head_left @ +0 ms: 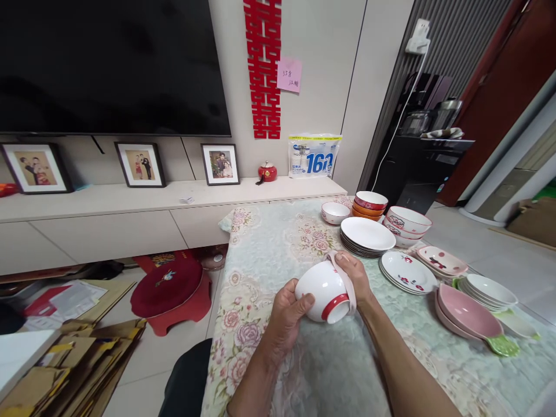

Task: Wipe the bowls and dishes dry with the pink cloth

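Left hand is pinching a tipped white bowl with a red foot ring over the floral-covered bench; right hand presses a pale cloth, I think, against its side, dishes behind.

From my view: tabletop under a quilted, pale green cloth, rose-patterned. Dishes gather along the far and right parts. At the far side I log a small red-rimmed bowl, upright, beside a stack of red and orange bowls; right of that, patterned white bowls, stacked. Nearer, a pile of plain white plates, then flower-decorated plates. Further right: a pink-spotted dish on another, pink bowls with a green handle, nested, and stacked small white bowls.
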Demonstrator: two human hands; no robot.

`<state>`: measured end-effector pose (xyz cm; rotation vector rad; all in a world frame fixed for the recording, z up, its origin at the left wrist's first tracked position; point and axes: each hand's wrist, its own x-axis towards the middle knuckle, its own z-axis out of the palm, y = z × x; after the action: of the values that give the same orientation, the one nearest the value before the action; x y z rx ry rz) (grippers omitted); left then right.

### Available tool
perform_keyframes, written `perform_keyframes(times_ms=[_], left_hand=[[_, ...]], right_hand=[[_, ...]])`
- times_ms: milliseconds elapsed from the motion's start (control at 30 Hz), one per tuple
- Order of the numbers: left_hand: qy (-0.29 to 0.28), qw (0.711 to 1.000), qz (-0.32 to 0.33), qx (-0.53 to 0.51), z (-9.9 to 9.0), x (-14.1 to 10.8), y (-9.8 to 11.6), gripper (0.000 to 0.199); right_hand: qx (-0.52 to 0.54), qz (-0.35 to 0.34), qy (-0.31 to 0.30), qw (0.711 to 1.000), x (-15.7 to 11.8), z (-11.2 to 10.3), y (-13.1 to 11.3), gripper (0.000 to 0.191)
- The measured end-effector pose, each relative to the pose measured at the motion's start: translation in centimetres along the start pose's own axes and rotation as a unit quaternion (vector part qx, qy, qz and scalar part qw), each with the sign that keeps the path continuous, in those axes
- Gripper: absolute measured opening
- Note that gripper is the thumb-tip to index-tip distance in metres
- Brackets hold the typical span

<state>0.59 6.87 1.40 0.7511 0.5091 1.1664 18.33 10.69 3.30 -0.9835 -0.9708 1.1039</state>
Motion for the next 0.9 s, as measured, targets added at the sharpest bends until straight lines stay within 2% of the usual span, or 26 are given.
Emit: perform_keyframes(times_ms=[100,200,233,333,400,433,467,533,633,667,733,900], left_hand=[[0.009,1.000,0.004,0.027,-0.2,-0.2,-0.2,0.040],[0.029,0.996,0.016,0.084,-0.4,-0.3,-0.3,0.040],[0.036,0.994,0.020,0.103,-0.4,-0.3,-0.4,0.040],[0.040,0.988,0.032,0.146,-0.3,-0.1,-0.3,0.039],[0.030,0.985,0.045,0.163,-0.2,0.0,-0.2,0.039],[0.025,0.984,0.047,0.169,-0.2,0.1,-0.2,0.039],[0.022,0.984,0.043,0.172,-0.3,0.0,-0.3,0.038],[0.024,0.985,0.023,0.168,-0.4,-0.1,-0.4,0.037],[0.035,0.993,0.008,0.111,-0.6,-0.4,-0.7,0.039],[0.037,0.996,0.009,0.082,-0.5,-0.4,-0.7,0.039],[0.036,0.999,0.015,0.021,-0.2,-0.4,-0.6,0.039],[0.025,0.997,0.039,-0.067,0.4,-0.2,0.1,0.050]], right_hand=[[-0.038,-0.024,-0.017,0.999,-0.4,0.2,-0.1,0.035],[-0.159,-0.120,-0.045,0.979,-1.0,1.0,-0.3,0.032],[-0.219,-0.172,-0.060,0.958,-1.3,1.4,-0.4,0.032],[-0.375,-0.314,-0.107,0.866,-2.3,2.7,-0.7,0.033],[-0.425,-0.355,-0.129,0.822,-2.7,3.2,-0.8,0.033],[-0.433,-0.359,-0.133,0.816,-2.7,3.3,-0.9,0.032],[-0.426,-0.351,-0.134,0.823,-2.6,3.2,-0.9,0.031],[-0.373,-0.301,-0.122,0.869,-2.1,2.6,-0.8,0.031],[-0.195,-0.142,-0.065,0.968,-0.9,1.4,0.0,0.033],[-0.127,-0.086,-0.042,0.987,-0.5,1.2,0.4,0.035],[-0.027,-0.012,-0.003,1.000,0.0,1.1,1.3,0.040],[0.053,0.054,0.014,0.997,0.2,2.2,2.3,0.050]])
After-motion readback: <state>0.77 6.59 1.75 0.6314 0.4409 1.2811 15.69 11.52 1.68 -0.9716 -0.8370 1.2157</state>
